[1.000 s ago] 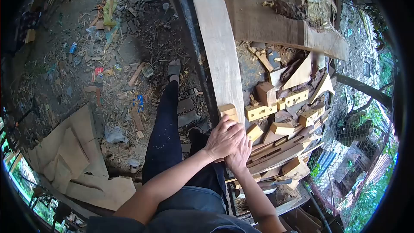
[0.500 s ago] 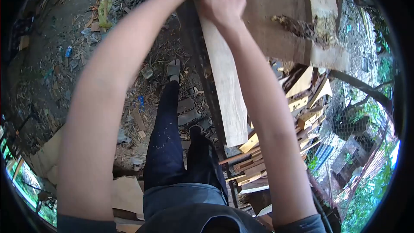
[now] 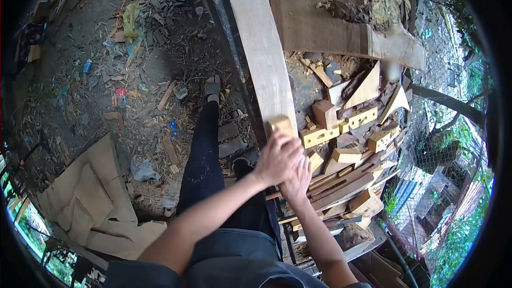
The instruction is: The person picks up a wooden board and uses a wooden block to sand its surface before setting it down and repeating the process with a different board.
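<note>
A long pale plank (image 3: 261, 48) runs lengthwise before me on a dark metal-edged support (image 3: 226, 26). Near the plank's close end, my left hand (image 3: 278, 154) is closed over a light wooden block (image 3: 281, 124), whose front sticks out past the fingers and rests on the plank. Just behind it, my right hand (image 3: 296, 177) is closed too, pressed against the left hand and apparently gripping the block's rear. Both hands hide most of the block, so its exact kind does not show.
A wide rough-edged slab (image 3: 320, 26) lies right of the plank. Wood offcuts and drilled yellow blocks (image 3: 362, 117) crowd the right side. Scraps litter the ground on the left, with a blue can (image 3: 87, 65) and brown sheets (image 3: 101, 186). A branch (image 3: 448, 104) juts in at right.
Both hands have come back from the plank's far end to its near end, close to my body. My arms, stretched out before, are now bent, and the wooden block has come into sight.
</note>
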Action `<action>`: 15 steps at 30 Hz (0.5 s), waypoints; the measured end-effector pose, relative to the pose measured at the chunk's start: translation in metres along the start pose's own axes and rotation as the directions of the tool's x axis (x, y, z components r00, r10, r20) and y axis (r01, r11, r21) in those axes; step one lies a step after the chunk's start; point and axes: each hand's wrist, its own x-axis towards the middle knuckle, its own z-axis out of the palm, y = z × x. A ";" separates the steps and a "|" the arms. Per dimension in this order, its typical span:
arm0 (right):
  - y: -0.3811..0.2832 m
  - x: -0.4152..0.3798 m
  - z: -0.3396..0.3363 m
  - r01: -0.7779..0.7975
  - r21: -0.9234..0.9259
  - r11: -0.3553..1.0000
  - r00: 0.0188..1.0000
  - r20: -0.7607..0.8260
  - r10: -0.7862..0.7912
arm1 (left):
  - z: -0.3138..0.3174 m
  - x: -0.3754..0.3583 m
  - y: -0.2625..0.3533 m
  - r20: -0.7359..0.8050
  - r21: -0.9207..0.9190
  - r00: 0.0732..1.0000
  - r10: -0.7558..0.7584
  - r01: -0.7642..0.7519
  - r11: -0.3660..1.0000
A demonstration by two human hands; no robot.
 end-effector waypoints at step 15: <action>-0.097 0.357 -0.102 0.123 -0.091 0.988 0.779 -0.608 -0.153 | -0.146 0.309 -0.252 -0.182 0.234 0.851 0.492 -0.448 0.863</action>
